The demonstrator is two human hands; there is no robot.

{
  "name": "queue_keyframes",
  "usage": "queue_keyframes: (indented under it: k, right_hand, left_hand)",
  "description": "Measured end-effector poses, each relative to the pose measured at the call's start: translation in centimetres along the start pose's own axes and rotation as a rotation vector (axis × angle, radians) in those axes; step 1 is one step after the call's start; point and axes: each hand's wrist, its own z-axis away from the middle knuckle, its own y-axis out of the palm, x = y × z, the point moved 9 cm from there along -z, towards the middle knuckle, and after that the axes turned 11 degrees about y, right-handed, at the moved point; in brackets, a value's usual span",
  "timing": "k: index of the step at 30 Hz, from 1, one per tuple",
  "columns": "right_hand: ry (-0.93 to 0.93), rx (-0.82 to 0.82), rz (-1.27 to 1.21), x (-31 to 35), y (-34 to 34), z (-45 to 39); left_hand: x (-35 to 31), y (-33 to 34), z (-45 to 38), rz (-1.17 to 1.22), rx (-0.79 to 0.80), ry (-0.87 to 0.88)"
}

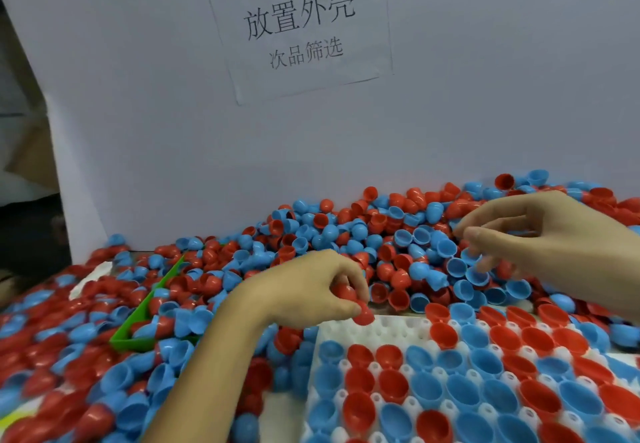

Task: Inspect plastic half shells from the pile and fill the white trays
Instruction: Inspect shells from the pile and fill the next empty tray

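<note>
— Shells are everywhere, but look at the fingers first: the left hand has its fingers curled round red half shells, one pinched low at the tips, just above the far edge of the white tray.

— And the right hand?

— Fingers spread and loosely bent over the pile, tips down among the blue shells. It's blurred, so I cannot tell whether it has hold of one yet.

— Tray's mostly full?

— Rows of red and blue cups sit open side up; the bare sockets are at the far left corner, right under that left hand.

— What might go wrong?

— I'd guess the pinched shell could drop rim down or tip askew, since she carries more than one. Loose shells crowding the tray's edge could also roll in uninspected. A green bin lies half buried to the left.
</note>
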Motion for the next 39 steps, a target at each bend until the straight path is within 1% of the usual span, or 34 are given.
queue_keyframes:
  k: [1,4,5,6,7,8,9,11,13,17,24,26,28,30,32,33,35,36,37,39]
  right_hand:
    - [0.003,0.001,0.011,0.1,0.1,0.1]
    - [0.013,-0.013,0.028,0.2,0.0,0.1]
    - [0.016,-0.023,0.028,0.2,0.0,0.2]
    - [0.017,-0.029,0.034,0.2,-0.1,0.2]
    - [0.018,-0.030,0.040,0.3,-0.1,0.3]
    - [0.022,-0.028,0.048,0.3,-0.1,0.4]
    - [0.025,-0.026,0.057,0.4,0.0,0.4]
    - [0.028,-0.020,0.076,0.5,0.1,0.5]
    - [0.023,-0.015,0.089,0.5,0.2,0.5]
    - [0.016,0.011,0.112,0.3,0.7,0.2]
    - [-0.007,0.033,0.134,-0.1,0.9,-0.2]
    - [-0.012,0.037,0.130,-0.2,1.0,-0.3]
    - [-0.017,0.035,0.121,-0.1,0.9,-0.3]
    - [-0.024,0.031,0.117,0.0,0.8,-0.3]
    - [-0.026,0.031,0.113,0.1,0.9,-0.2]
    - [-0.025,0.030,0.112,0.1,0.9,-0.2]
    - [-0.015,0.027,0.107,0.0,0.9,-0.3]
    - [-0.010,0.029,0.107,-0.1,1.0,-0.3]
    - [-0.009,0.032,0.107,-0.2,1.0,-0.3]
    - [-0.009,0.037,0.102,-0.1,1.1,-0.2]
  left_hand:
    - [1.1,-1.1,0.3,0.003,-0.070,-0.044]
    - [4.5,-6.0,2.7,-0.014,-0.429,-0.180]
    - [5.8,-6.8,3.6,-0.061,-0.461,-0.242]
    - [7.3,-6.9,4.3,-0.119,-0.412,-0.320]
    - [8.5,-6.5,4.9,-0.157,-0.328,-0.402]
    - [9.3,-5.9,5.3,-0.180,-0.252,-0.459]
    - [9.6,-5.3,5.3,-0.198,-0.197,-0.478]
    - [9.1,-4.4,4.3,-0.232,-0.145,-0.419]
    - [8.3,-3.0,3.0,-0.209,-0.093,-0.351]
    - [8.5,0.9,1.6,-0.210,0.073,-0.368]
    - [9.2,1.3,1.1,-0.199,0.018,-0.335]
    - [8.9,0.6,1.1,-0.167,-0.023,-0.305]
    - [8.1,-0.8,1.0,-0.108,-0.121,-0.256]
    - [6.8,-2.8,1.1,-0.026,-0.277,-0.186]
    - [5.4,-4.1,1.2,0.156,-0.431,-0.099]
    - [4.7,-4.2,1.1,0.320,-0.479,-0.054]
    - [3.4,-3.6,0.6,0.681,-0.507,0.011]
    - [2.8,-3.3,0.4,0.815,-0.504,0.043]
    - [2.2,-3.1,0.2,0.896,-0.496,0.076]
    - [1.5,-3.0,0.0,0.907,-0.491,0.135]
